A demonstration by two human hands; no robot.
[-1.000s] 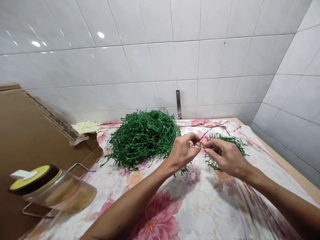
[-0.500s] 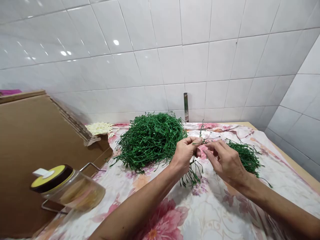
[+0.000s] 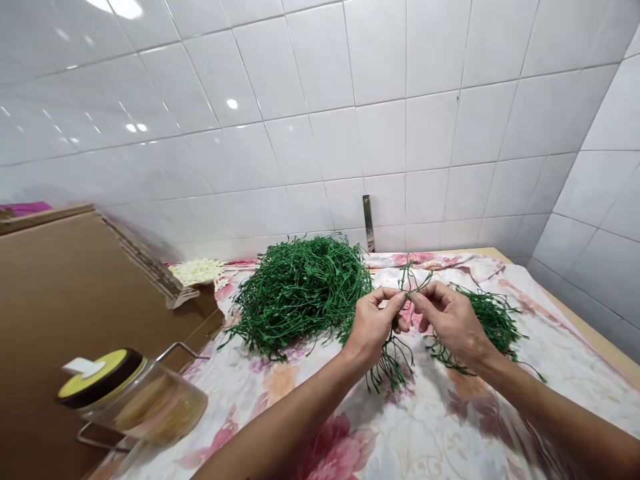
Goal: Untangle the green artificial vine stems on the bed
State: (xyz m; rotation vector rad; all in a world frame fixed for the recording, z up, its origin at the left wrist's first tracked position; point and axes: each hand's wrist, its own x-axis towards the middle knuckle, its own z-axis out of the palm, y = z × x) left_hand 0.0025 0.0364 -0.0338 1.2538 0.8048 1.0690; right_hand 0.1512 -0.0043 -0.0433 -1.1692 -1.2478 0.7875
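My left hand [image 3: 376, 321] pinches thin green artificial stems [image 3: 407, 277] between thumb and forefinger, while more stems [image 3: 393, 367] hang down below its palm. Close beside it, my right hand [image 3: 453, 323] has thumb and forefinger closed on the same stems, so the fingertips of both hands nearly meet. A large heap of green stems [image 3: 303, 290] lies to the left of my hands. Partly hidden behind my right hand is a smaller pile of green stems [image 3: 493, 320].
A floral cloth [image 3: 415, 427] covers the table. On the left stand a cardboard box [image 3: 75, 280] and a clear jar [image 3: 165, 403] with a yellow and black lid. Pale pieces [image 3: 197, 272] lie behind the box. A metal strip [image 3: 369, 223] leans at the tiled wall [image 3: 380, 133].
My right hand has moved left and closed on the stems at my left fingertips; before, its fingers were looser and apart from them. The view has tilted up slightly.
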